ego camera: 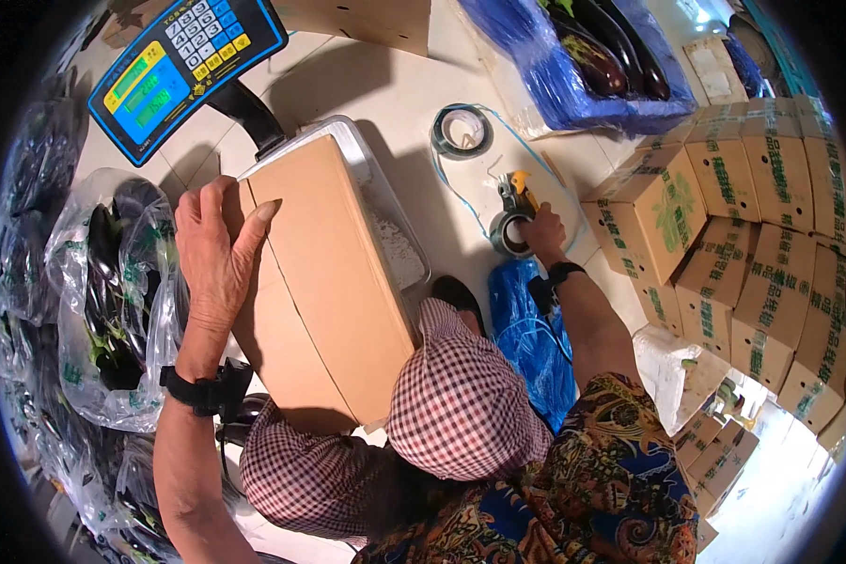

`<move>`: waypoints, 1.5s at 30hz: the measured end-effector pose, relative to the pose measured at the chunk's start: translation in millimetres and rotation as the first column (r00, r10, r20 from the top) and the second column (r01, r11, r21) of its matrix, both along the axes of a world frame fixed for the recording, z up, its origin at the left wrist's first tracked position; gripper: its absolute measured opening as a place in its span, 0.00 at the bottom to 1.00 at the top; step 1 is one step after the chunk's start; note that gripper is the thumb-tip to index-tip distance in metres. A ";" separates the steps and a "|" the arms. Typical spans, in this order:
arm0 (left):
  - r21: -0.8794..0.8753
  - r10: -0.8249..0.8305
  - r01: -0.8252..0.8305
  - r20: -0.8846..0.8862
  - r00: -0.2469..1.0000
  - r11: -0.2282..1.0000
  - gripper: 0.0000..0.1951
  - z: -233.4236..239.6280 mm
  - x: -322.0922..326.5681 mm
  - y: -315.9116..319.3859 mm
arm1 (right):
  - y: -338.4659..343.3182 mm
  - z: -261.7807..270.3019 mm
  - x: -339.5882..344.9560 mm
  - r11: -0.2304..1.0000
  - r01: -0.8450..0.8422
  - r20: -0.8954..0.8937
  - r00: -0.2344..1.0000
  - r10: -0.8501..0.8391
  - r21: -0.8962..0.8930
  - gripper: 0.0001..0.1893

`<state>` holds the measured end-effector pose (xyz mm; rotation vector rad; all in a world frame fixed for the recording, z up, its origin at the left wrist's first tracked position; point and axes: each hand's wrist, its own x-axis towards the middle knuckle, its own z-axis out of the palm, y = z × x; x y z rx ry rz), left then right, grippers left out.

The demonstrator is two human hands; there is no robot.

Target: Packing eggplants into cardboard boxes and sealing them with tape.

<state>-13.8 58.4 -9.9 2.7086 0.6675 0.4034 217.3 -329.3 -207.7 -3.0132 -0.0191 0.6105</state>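
Observation:
A plain cardboard box (324,282) lies on the metal platform (412,271) of a digital scale, its top flaps meeting along a narrow seam. My left hand (218,247) grips the box's far left part, thumb over the flap beside the seam and fingers at the edge. To the right, my right hand (546,231) has hold of a tape dispenser (516,194) with a yellow part and a roll of tape, low near the floor. My palm and some fingers are hidden there. A separate tape roll (462,132) lies on the tiles farther away.
The scale's display panel (183,70) rises at the far left. Bagged eggplants (116,282) crowd the left side. More eggplants (606,49) lie in a blue-lined container (529,67). Printed cartons (740,162) are stacked right. Blue plastic (525,317) lies beside my leg.

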 end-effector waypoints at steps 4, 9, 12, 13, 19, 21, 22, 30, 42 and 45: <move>0.039 0.005 -0.005 -0.004 1.000 0.999 0.26 0.1 1.8 -0.8 | 4.4 -13.0 -5.0 0.995 -0.071 0.012 0.997 0.070 0.075 0.29; 0.069 -0.004 0.003 0.018 1.000 0.998 0.27 -1.1 8.2 -4.1 | 11.2 70.8 -13.1 0.550 0.310 -0.333 0.941 -0.061 0.775 0.25; 0.093 0.028 -0.028 -0.001 1.000 0.995 0.27 -4.5 -3.2 1.1 | 55.9 181.8 -44.6 0.179 0.366 -0.386 0.918 0.090 0.913 0.25; 0.084 0.030 -0.028 -0.021 0.999 0.996 0.28 -5.4 -1.6 0.6 | 62.1 207.1 -47.8 0.023 0.369 -0.369 0.921 0.123 0.929 0.23; -0.012 0.033 -0.035 -0.166 0.986 0.999 0.30 0.7 3.6 1.0 | 101.5 276.7 -35.4 0.200 0.271 -0.336 0.781 0.527 0.942 0.27; -0.008 0.004 -0.005 -0.125 0.992 1.000 0.31 -2.0 -1.7 6.4 | 125.5 293.4 -56.3 0.172 0.246 -0.299 0.738 0.605 0.954 0.36; -0.095 0.006 -0.020 -0.148 0.989 0.995 0.32 5.6 -1.5 4.2 | 134.1 298.0 -66.3 0.174 0.171 -0.243 0.733 0.635 0.970 0.37; -0.808 0.039 0.235 0.303 0.952 0.540 0.32 111.4 -64.0 -5.4 | 179.2 298.9 -114.6 0.165 -0.588 0.280 0.589 0.758 0.792 0.37; -0.963 0.188 0.167 0.208 0.960 0.211 0.34 107.6 -101.1 -28.9 | 212.2 318.7 -139.2 -0.053 -0.820 0.541 0.326 0.776 0.570 0.33; -0.956 0.150 0.253 0.275 0.950 0.151 0.23 105.2 -97.3 -35.0 | 216.0 319.5 -142.3 -0.037 -0.827 0.525 0.321 0.788 0.561 0.32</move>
